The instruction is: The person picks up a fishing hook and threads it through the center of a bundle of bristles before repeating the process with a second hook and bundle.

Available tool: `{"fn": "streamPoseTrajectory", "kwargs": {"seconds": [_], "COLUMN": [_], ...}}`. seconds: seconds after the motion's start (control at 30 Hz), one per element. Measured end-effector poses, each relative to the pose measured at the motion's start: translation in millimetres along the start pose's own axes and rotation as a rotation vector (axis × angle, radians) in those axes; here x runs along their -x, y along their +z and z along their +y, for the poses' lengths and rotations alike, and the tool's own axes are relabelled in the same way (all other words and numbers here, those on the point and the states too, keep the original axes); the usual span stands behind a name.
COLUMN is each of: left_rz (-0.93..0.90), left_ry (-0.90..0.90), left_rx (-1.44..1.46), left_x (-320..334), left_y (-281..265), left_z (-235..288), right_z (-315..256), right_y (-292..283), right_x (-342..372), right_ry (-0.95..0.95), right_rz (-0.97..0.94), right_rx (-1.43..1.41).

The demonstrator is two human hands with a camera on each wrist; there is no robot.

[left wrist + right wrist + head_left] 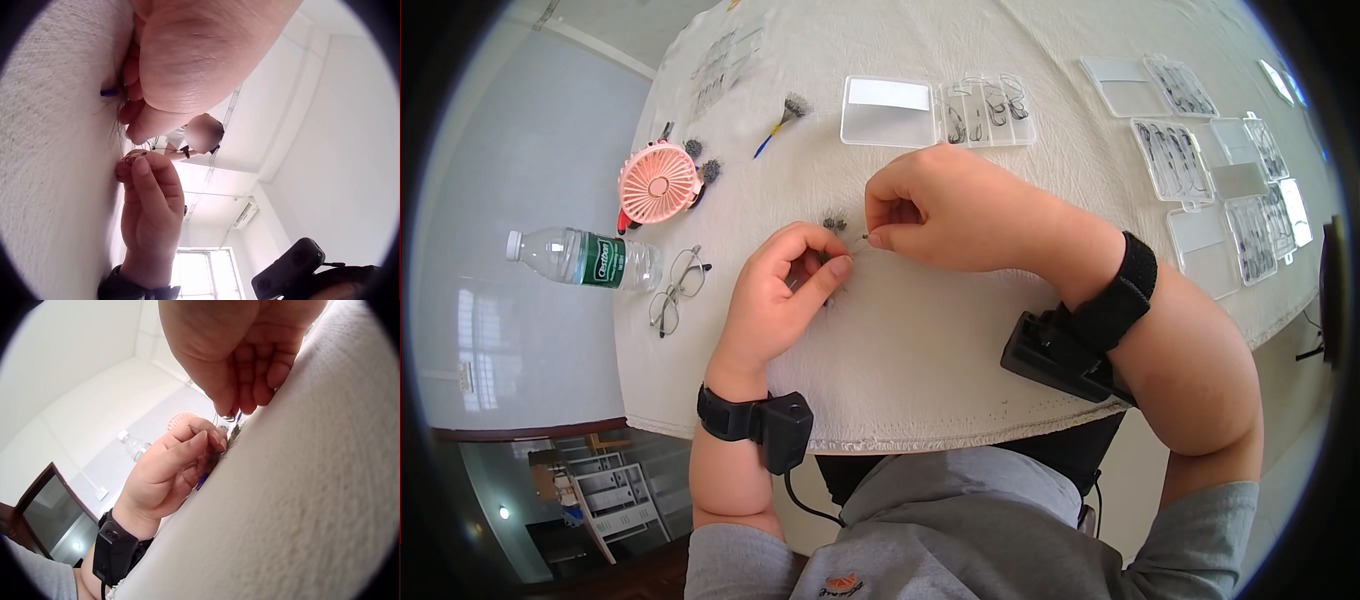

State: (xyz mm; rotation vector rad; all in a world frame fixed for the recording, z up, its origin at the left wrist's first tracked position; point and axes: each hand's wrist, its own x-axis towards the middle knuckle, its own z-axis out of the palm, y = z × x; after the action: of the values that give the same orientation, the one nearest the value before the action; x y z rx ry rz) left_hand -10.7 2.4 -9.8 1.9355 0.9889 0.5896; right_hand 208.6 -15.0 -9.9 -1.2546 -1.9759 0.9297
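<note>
My left hand is curled close over the table, thumb toward the index finger. In it sits a bundle with dark, wiry tufts at one end and a blue stem, mostly hidden by the fingers. Just to its right, my right hand pinches a small, shiny curved metal piece between thumb and index finger. Fine strands show around the left fingertips. The two hands' fingertips are a short gap apart.
A similar tufted bundle lies beyond the hands, near an open clear case with dark looped pieces. More clear cases lie at right. A pink fan, water bottle and glasses are at left.
</note>
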Motion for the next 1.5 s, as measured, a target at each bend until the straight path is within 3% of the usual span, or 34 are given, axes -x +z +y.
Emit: {"fn": "streamPoseTrajectory", "kwargs": {"seconds": [0.6,0.7,1.5], "left_rz": [0.004,-0.072,0.045], "left_ry": [0.045,-0.016,-0.023], "left_rx": [-0.059,-0.097,0.04], "left_x": [-0.5,1.0,2.3], "left_y": [1.1,-3.5,0.5], "left_z": [2.6,4.4,1.1], "right_z": [1.0,0.5,-0.6], "right_y": [0.6,0.3,-1.3], "right_x": [0.1,0.8,0.4], "right_ry": [-0.016,-0.011,0.003], "right_rz": [0.002,0.006,-0.007], "right_rx": [0.006,-0.003,0.0]}}
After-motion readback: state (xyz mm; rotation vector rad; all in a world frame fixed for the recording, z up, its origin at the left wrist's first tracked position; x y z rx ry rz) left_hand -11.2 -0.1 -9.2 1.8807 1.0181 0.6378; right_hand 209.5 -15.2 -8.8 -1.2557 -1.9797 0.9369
